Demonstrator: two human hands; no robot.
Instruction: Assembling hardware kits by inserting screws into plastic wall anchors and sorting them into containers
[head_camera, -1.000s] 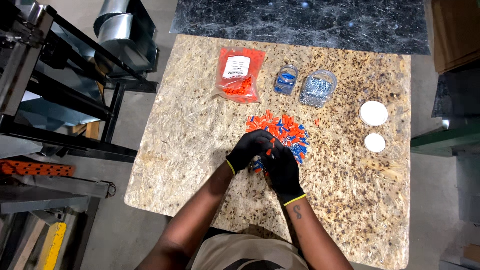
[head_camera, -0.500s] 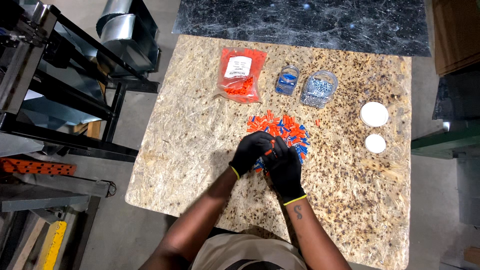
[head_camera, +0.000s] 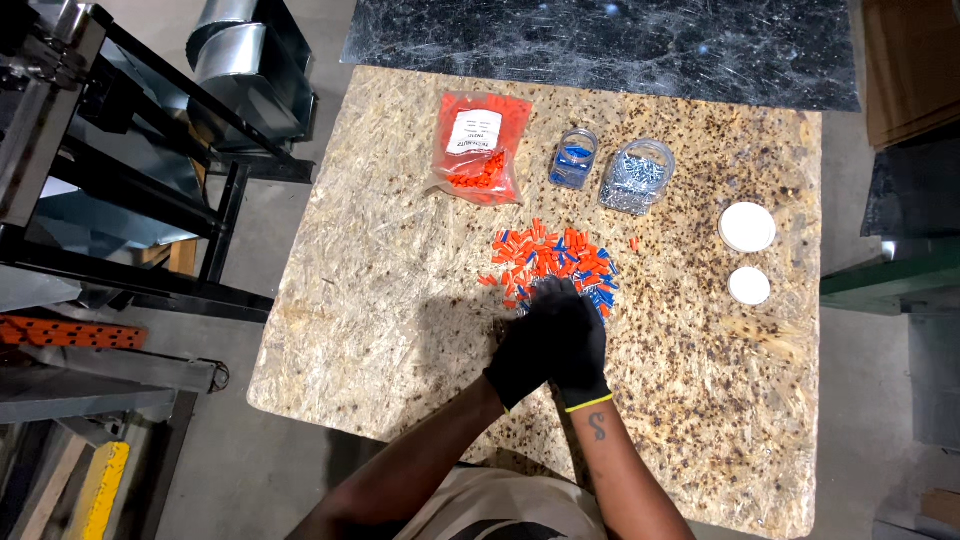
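Observation:
A loose pile of small orange and blue plastic caps (head_camera: 553, 258) lies in the middle of a chipboard table (head_camera: 380, 300). Both my hands wear black gloves and are pressed together at the pile's near edge. My left hand (head_camera: 517, 362) sits against and partly under my right hand (head_camera: 578, 338), whose fingertips reach the nearest caps. The gloves hide the fingers, so I cannot tell whether either hand holds a cap.
Behind the pile stand an orange bag with a white label (head_camera: 480, 146), a small clear jar of blue pieces (head_camera: 573, 160) and a bigger clear jar of silvery pieces (head_camera: 636, 176). Two white lids (head_camera: 746, 227) (head_camera: 749, 286) lie to the right. A metal rack (head_camera: 120, 160) stands to the left.
Both hands have drawn back a little toward me, from over the pile to its near edge, and closed up against each other.

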